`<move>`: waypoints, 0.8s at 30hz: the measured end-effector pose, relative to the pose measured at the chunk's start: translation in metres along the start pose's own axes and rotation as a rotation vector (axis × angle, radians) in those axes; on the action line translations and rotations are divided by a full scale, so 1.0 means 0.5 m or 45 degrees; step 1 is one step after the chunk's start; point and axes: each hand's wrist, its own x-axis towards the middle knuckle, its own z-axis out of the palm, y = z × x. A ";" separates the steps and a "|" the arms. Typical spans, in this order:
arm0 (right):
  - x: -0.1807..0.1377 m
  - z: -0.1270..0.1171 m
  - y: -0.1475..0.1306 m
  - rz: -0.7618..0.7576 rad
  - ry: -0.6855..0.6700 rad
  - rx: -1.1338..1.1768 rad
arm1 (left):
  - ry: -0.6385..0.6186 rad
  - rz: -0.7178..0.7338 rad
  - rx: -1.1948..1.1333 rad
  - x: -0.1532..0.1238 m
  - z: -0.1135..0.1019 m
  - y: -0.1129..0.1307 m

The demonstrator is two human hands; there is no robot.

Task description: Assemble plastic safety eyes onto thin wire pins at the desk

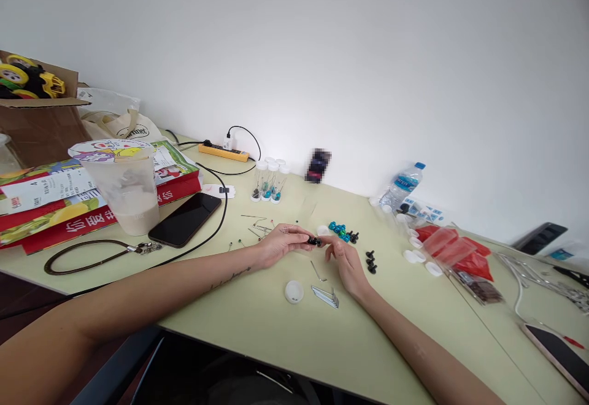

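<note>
My left hand [286,244] is closed, pinching a small black knob-like part [314,241] between thumb and fingertips. From the other side my right hand [346,264] meets the same part with its index finger and thumb, the other fingers curled. Below the hands lie one L-shaped hex key [318,271] and a row of several more hex keys [326,296]. Beside them sits a white cap [294,292] with tiny bits inside. Blue knob-like parts [338,231] and black ones [370,262] lie just past my right hand. Loose thin pins [260,229] are scattered behind my left hand.
Clear tubes [269,181] with white lids stand at the back. To the left are a lidded drink cup [133,196], a black phone [185,219], a cord loop [87,264] and red boxes [179,187]. A water bottle [404,185] and red bags [453,248] lie right.
</note>
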 end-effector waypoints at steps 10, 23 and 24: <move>-0.001 -0.002 -0.003 -0.044 0.035 0.007 | 0.037 0.007 0.035 -0.001 -0.001 0.002; -0.004 -0.001 -0.004 -0.070 0.039 0.034 | 0.085 0.027 0.013 0.002 -0.003 0.000; -0.003 -0.002 -0.006 -0.081 0.045 0.024 | 0.088 0.023 0.007 0.002 -0.003 0.000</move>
